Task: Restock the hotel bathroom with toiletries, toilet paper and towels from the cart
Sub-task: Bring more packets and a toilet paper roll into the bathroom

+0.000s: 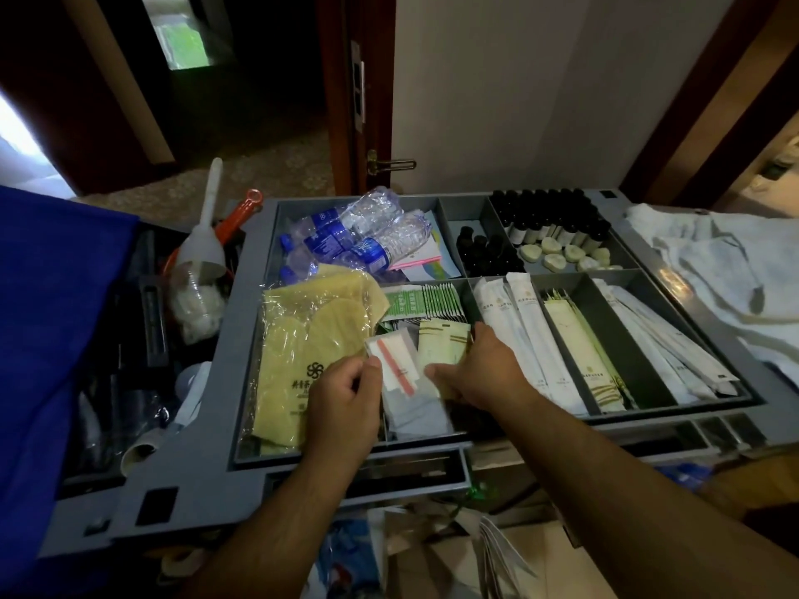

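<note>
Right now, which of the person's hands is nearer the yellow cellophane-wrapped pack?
Left. The left hand overlaps the near right corner of the yellow pack; the right hand is further right, not touching it.

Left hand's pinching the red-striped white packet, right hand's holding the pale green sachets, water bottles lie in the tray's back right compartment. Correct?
Not quite: the head view shows the water bottles in the back left compartment. The left hand does pinch the packet; the right hand holds the sachets.
</note>
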